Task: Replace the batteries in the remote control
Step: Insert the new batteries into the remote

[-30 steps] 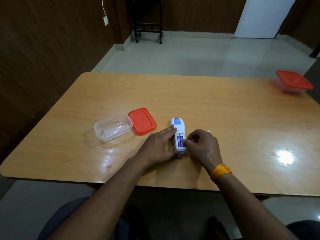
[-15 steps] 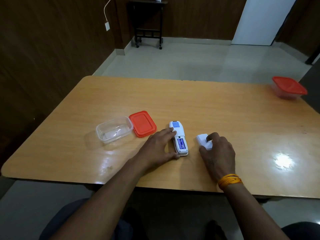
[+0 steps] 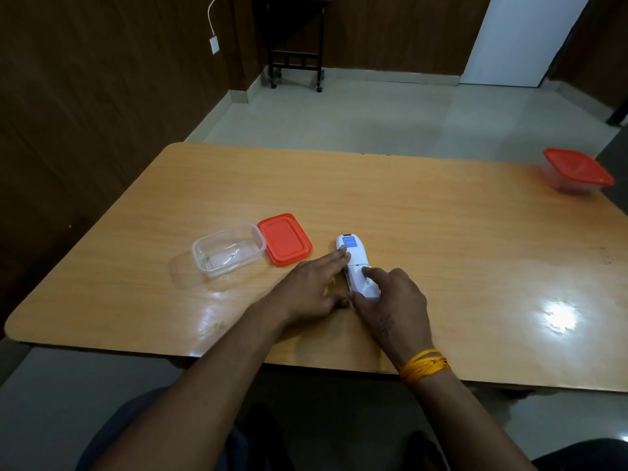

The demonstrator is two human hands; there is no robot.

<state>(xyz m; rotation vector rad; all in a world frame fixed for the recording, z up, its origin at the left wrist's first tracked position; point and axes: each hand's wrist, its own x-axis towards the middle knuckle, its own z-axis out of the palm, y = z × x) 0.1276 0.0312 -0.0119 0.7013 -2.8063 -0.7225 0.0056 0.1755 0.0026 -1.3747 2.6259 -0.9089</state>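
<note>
head view: one camera, looking down over both forearms at a wooden table [image 3: 424, 212].
remote control [image 3: 355, 263]: lies back-side up near the middle of the table's near edge, long axis running away from the person.
battery cover [image 3: 363, 282]: white panel now sitting over the near half of the remote; half a second ago it lay on the table just right of the remote, and the blue batteries were exposed.
left hand [image 3: 314, 287]: fingers straight, tips resting on the remote's left edge near the blue label, steadying it as before.
right hand [image 3: 390, 300]: came back from the table with the cover; forefinger presses on top of it while the thumb sits at the remote's near end.
meaning: batteries look seated, so the closing step is under way; whether the cover has latched cannot be told.
clear container [image 3: 229, 254]: open, toward the near left corner.
red lid [image 3: 284, 239]: flat between container and remote.
lidded container [image 3: 577, 171]: at the far right corner.
</note>
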